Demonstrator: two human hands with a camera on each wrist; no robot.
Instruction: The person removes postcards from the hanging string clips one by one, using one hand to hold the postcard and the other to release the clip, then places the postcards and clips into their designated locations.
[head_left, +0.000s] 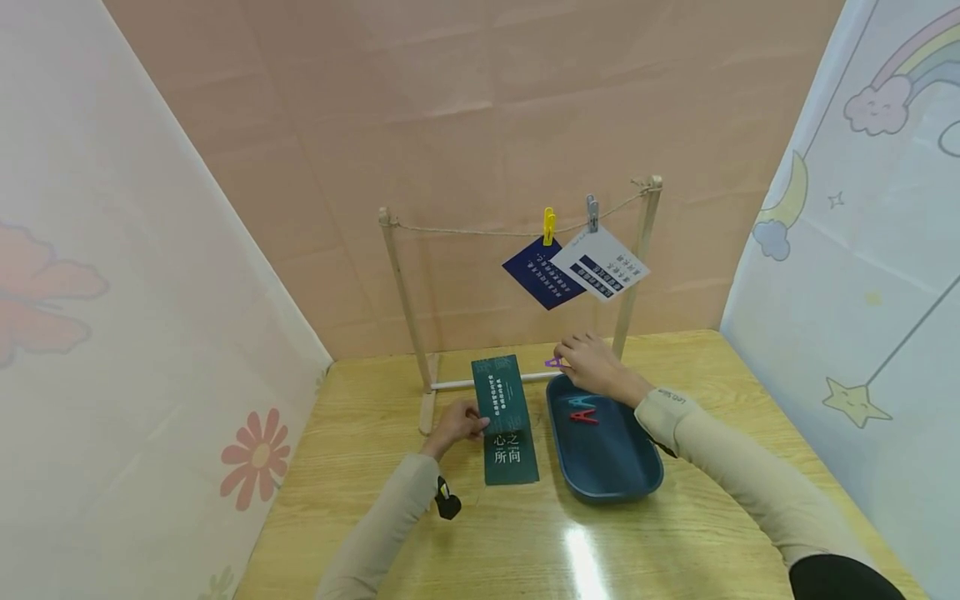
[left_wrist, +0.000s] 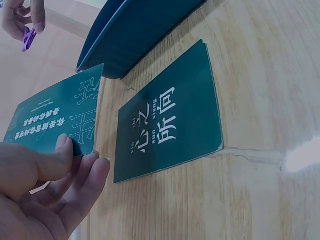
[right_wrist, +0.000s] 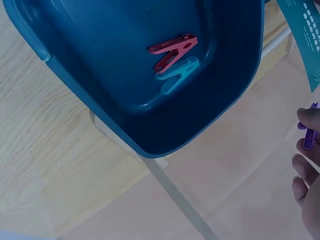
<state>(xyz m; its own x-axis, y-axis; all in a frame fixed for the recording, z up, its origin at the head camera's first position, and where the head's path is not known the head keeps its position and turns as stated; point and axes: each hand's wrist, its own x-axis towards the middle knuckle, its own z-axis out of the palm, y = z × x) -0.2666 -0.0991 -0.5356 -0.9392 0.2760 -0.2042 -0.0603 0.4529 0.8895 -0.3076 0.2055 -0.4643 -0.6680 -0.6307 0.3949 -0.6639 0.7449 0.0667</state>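
Observation:
Between thumb and fingers my left hand (head_left: 461,423) pinches a green card (head_left: 500,392) by its lower corner, raised off the table. Just below it, a stack of green cards (left_wrist: 167,115) with white characters lies flat on the wood. My right hand (head_left: 592,363) pinches a small purple clothespin (head_left: 555,362) above the far end of the blue tray (head_left: 611,475). Inside that tray lie a red clothespin (right_wrist: 174,50) and a light blue clothespin (right_wrist: 178,74). Part of the right hand is cut off in the right wrist view.
Behind the hands stands a wooden frame (head_left: 405,300) with a string (head_left: 472,232) across its top. A yellow clothespin (head_left: 549,225) holds a navy card (head_left: 536,275) there, and a grey clothespin (head_left: 592,214) a white card (head_left: 603,262). Cloth walls surround the table (head_left: 360,508).

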